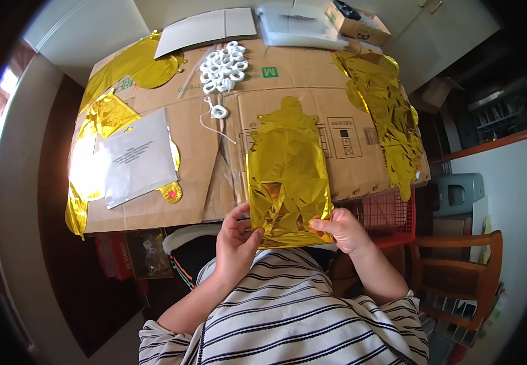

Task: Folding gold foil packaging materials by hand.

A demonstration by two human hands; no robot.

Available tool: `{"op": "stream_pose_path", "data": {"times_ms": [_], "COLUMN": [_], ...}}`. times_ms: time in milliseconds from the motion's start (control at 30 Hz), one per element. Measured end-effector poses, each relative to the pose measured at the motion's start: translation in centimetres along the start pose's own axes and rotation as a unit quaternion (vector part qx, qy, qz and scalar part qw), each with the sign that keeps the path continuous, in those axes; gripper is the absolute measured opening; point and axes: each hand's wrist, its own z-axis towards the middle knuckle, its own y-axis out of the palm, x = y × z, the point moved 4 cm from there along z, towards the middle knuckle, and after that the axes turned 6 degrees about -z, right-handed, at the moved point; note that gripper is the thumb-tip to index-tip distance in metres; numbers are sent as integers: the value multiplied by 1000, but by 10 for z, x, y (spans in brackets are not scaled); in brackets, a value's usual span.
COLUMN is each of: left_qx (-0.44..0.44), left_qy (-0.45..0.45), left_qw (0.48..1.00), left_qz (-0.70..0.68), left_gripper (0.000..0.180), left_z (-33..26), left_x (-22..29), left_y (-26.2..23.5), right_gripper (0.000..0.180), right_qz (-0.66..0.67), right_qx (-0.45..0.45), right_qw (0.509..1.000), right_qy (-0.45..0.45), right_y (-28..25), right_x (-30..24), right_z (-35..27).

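A shiny gold foil balloon (288, 158), uninflated and folded into a rough rectangle, lies over the front edge of the cardboard-covered table. At its near left corner, my left hand (236, 243) pinches the foil between thumb and fingers. My right hand (347, 231) grips the near right corner, thumb on top. The near end is lifted off the cardboard toward my body, while the narrower far end with small rounded tabs rests flat. Creases and bright reflections cover its near half.
Flattened cardboard (184, 152) covers the table. A clear plastic bag (138, 159) lies on gold foil at left; more gold foil balloons (388, 115) lie right. White ribbon coils (224, 66), grey-white boards (207, 30), plastic sleeves (300, 27) and a small box (358, 25) sit behind. A wooden chair (458, 267) stands right.
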Motion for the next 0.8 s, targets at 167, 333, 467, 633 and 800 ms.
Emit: {"op": "stream_pose_path", "data": {"times_ms": [167, 333, 467, 633, 800], "left_qx": [11, 14, 5, 12, 22], "left_qy": [-6, -3, -9, -7, -10], "left_qw": [1000, 1000, 999, 999, 999], "left_qz": [12, 25, 33, 45, 46], "left_gripper": [59, 58, 56, 57, 58], "left_z": [1, 1, 0, -1, 0], "left_x": [0, 4, 3, 5, 6], "left_y": [-1, 1, -2, -1, 0], "right_gripper": [30, 35, 32, 23, 23], "right_qz": [20, 53, 52, 34, -49], "right_qx": [-11, -45, -43, -11, 27], "right_qw": [1000, 997, 997, 998, 998], "right_qy": [11, 17, 36, 41, 15], "right_y": [4, -2, -7, -11, -11], "right_x": [-4, 3, 5, 8, 7], "right_z": [2, 2, -3, -9, -7]}}
